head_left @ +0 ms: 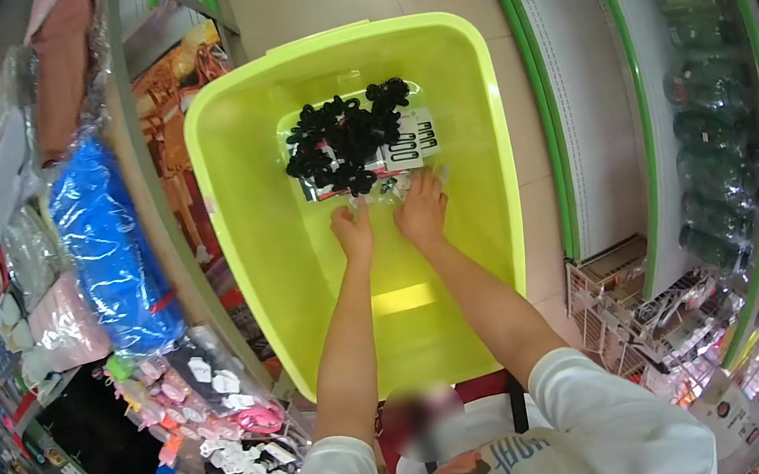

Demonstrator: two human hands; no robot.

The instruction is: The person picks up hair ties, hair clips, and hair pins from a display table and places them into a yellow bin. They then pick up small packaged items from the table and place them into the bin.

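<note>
Both hands reach into lime-green plastic tub (263, 207). Left hand (353, 231) and right hand (423, 211) pinch a clear, crinkly packet (384, 191) at the tub floor, probably a plastic wrapper, too blurry to confirm. Black hair ties (344, 140) piled just beyond, some on white cards (412, 143). Pile looks loose and unsorted; most remains in the tub.

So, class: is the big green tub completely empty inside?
No. A heap of black hair ties and some white cards lie at the bottom of the green tub.
</note>
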